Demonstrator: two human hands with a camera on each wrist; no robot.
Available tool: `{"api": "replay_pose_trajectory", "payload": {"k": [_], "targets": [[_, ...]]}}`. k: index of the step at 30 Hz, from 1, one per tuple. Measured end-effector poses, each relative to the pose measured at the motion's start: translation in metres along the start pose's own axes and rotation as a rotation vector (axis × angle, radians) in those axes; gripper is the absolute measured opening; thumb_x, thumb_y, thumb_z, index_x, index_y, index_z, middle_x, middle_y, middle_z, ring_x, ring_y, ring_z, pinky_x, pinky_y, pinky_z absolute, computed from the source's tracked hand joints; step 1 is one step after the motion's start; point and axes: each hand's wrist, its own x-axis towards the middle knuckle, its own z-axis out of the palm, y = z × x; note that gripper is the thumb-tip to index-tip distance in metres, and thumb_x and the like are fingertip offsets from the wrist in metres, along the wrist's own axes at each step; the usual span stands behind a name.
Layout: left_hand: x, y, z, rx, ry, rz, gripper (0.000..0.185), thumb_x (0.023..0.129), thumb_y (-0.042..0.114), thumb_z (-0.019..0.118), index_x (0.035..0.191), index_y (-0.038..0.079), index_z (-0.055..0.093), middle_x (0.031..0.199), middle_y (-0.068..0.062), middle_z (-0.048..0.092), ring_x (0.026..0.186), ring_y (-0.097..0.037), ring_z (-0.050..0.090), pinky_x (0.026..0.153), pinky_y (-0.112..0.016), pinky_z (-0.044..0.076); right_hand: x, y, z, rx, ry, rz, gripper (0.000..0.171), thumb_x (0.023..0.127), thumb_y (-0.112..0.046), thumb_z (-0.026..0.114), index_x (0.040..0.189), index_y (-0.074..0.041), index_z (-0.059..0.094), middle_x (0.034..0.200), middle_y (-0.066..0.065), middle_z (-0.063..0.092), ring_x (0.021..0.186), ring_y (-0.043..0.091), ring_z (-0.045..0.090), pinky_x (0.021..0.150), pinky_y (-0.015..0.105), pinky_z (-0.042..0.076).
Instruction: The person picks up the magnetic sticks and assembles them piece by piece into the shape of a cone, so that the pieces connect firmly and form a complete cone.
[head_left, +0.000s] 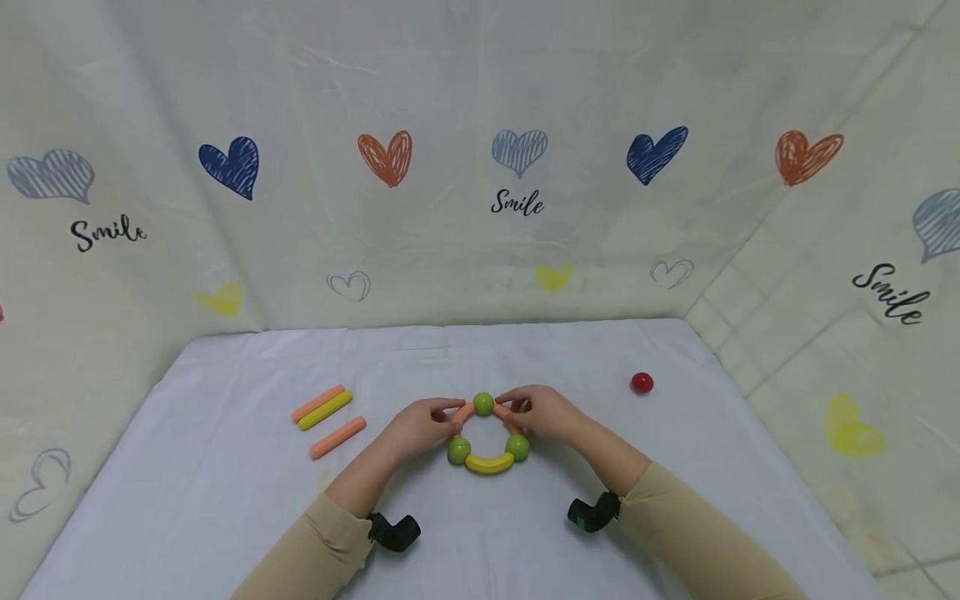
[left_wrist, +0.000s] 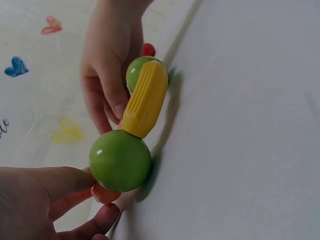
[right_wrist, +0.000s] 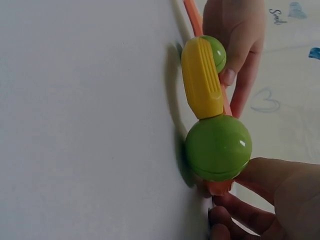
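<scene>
A ring of three green balls and three rods lies on the white cloth. Its curved yellow rod [head_left: 489,464] joins the lower left green ball [head_left: 459,451] and the lower right green ball [head_left: 517,447]. Two orange rods run up to the top green ball [head_left: 483,404]. My left hand [head_left: 416,429] pinches the left orange rod [head_left: 464,412], thumb and fingers at its sides. On the other side my right hand [head_left: 551,412] grips the right orange rod [left_wrist: 120,126], largely covered by fingers in the head view. Something dark red shows beneath that hand, mostly hidden.
To the left lie a yellow rod [head_left: 325,410] beside an orange rod [head_left: 317,402], plus another orange rod [head_left: 337,437] nearer me. A red ball [head_left: 642,383] sits at the far right. Behind the table hangs a heart-printed curtain [head_left: 450,242].
</scene>
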Motion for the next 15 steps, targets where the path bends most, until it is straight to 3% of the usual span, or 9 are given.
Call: {"api": "replay_pose_trajectory", "payload": {"k": [15], "targets": [[-0.004,0.002,-0.020,0.035,0.049,0.021,0.037,0.094,0.033,0.068,0.130,0.027,0.067,0.109,0.001,0.064,0.089,-0.019,0.057,0.072,-0.033,0.048,0.008,0.018,-0.010,0.131,-0.096,-0.081,0.035,0.091,-0.022,0.072,0.126,-0.022,0.069,0.098,-0.003,0.064,0.083,0.017,0.056,0.069,0.031,0.047]]}}
